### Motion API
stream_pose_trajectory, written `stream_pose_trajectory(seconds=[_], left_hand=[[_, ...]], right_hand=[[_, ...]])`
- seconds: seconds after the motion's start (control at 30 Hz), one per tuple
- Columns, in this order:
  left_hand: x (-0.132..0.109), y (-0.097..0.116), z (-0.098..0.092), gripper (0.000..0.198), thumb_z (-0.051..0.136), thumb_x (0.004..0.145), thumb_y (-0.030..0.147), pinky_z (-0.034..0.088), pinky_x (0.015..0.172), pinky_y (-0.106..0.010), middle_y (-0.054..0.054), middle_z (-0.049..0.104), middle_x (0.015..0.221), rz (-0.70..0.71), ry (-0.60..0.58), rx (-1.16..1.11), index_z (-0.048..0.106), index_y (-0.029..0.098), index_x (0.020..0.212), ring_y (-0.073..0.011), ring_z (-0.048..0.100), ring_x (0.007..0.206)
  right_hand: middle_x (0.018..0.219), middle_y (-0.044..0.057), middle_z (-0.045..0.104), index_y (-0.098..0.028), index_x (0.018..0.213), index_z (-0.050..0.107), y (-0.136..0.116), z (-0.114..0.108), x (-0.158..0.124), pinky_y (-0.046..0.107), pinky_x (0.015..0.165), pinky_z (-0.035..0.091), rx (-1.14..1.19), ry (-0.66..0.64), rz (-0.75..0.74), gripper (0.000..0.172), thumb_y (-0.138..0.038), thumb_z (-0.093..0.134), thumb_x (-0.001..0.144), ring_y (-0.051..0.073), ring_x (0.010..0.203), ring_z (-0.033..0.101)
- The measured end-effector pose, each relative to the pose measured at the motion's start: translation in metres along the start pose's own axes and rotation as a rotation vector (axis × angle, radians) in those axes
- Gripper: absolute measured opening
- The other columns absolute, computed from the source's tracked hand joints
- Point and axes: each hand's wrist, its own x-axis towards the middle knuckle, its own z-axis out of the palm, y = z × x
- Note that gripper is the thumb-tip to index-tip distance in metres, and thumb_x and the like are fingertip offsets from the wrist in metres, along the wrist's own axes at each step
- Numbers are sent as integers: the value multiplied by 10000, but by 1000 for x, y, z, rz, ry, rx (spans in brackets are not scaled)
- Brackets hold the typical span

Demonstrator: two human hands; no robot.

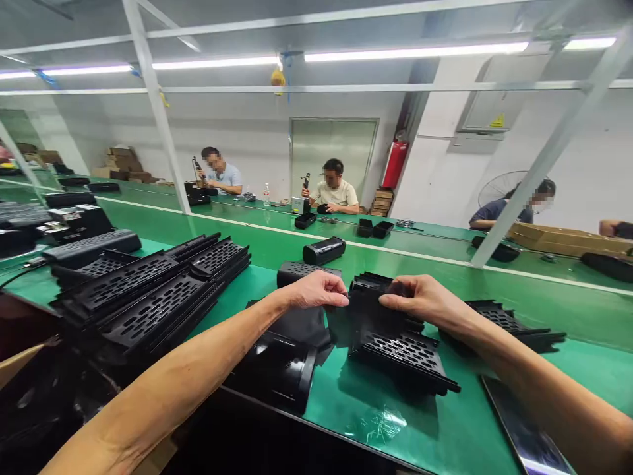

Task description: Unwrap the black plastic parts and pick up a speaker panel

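Observation:
Between my two hands hangs a thin black sheet [366, 309], slightly see-through and blurred at its lower left. My left hand [319, 290] pinches it near the left edge, thumb against fingers. On the other side my right hand [420, 297] grips the sheet between thumb and curled fingers. Just below and behind it lies a black slotted housing [403, 349] on the green bench. Left of that, under my left forearm, are a glossy black curved cover [271, 369] and a dark sheet-like piece [297, 323], partly hidden.
Stacked black slotted housings [158, 297] fill the bench's left side. Another housing [509, 323] lies beyond my right forearm. A phone-like dark flat panel [524, 422] rests at the front right. Black cases [324, 250] stand further back, where several people work along the opposite bench.

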Motion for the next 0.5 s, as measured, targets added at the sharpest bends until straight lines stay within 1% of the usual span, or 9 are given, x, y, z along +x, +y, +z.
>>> stream_pose_trajectory(seconds=[0.07, 0.13, 0.17, 0.23, 0.3, 0.33, 0.4, 0.43, 0.5], left_hand=[[14, -1, 11, 314, 775, 769, 437, 485, 619, -252, 25, 617, 762, -31, -27, -17, 687, 155, 875, -111, 560, 665], [30, -5, 25, 311, 759, 780, 441, 505, 574, -252, 20, 615, 764, -69, -57, -10, 683, 159, 888, -118, 575, 646], [38, -7, 33, 302, 751, 787, 436, 517, 561, -254, 16, 619, 769, -89, -67, 2, 682, 161, 891, -124, 589, 643], [52, -13, 49, 269, 734, 801, 412, 543, 550, -264, 10, 629, 765, -133, -78, 49, 675, 162, 881, -136, 617, 632], [63, -18, 63, 227, 716, 817, 382, 559, 553, -277, 8, 636, 735, -176, -77, 131, 667, 165, 860, -149, 639, 609], [67, -20, 69, 200, 709, 822, 361, 567, 568, -287, 5, 643, 723, -192, -69, 187, 664, 168, 848, -158, 650, 609], [71, -22, 78, 125, 698, 818, 301, 582, 657, -320, -12, 678, 743, -200, -31, 325, 665, 180, 827, -190, 685, 677], [71, -22, 81, 84, 689, 813, 268, 582, 724, -345, -27, 701, 777, -197, -1, 401, 668, 188, 823, -213, 701, 744], [68, -20, 82, 37, 662, 811, 234, 554, 842, -405, -57, 729, 833, -200, 60, 541, 666, 199, 800, -265, 707, 872]], right_hand=[[611, -32, 491, -210, 674, 553, 23, -10, -14, 217, 481, 349, 96, 19, 94, 484, -567, 873, 740, 113, 549, 431], [639, -36, 484, -246, 698, 437, 48, -15, -27, 237, 473, 389, 191, 72, 184, 586, -637, 873, 700, 123, 543, 447], [640, -43, 479, -259, 722, 401, 61, -16, -33, 242, 453, 383, 222, 109, 227, 614, -664, 862, 687, 122, 519, 440], [608, -63, 455, -269, 763, 394, 86, -17, -42, 233, 413, 316, 235, 173, 305, 610, -689, 830, 688, 107, 460, 392], [553, -85, 409, -266, 775, 416, 109, -18, -49, 225, 400, 236, 198, 210, 371, 574, -697, 789, 711, 91, 416, 329], [528, -93, 386, -264, 767, 424, 120, -19, -52, 226, 402, 206, 164, 221, 399, 563, -695, 781, 711, 88, 402, 308], [492, -89, 379, -258, 724, 433, 141, -21, -56, 237, 412, 182, 72, 232, 438, 555, -680, 792, 691, 91, 394, 301], [485, -75, 403, -253, 696, 441, 150, -22, -58, 244, 421, 193, 17, 238, 448, 550, -668, 802, 674, 98, 403, 322], [511, -25, 504, -238, 654, 485, 166, -25, -63, 260, 465, 252, -92, 246, 452, 520, -652, 801, 661, 132, 467, 423]])
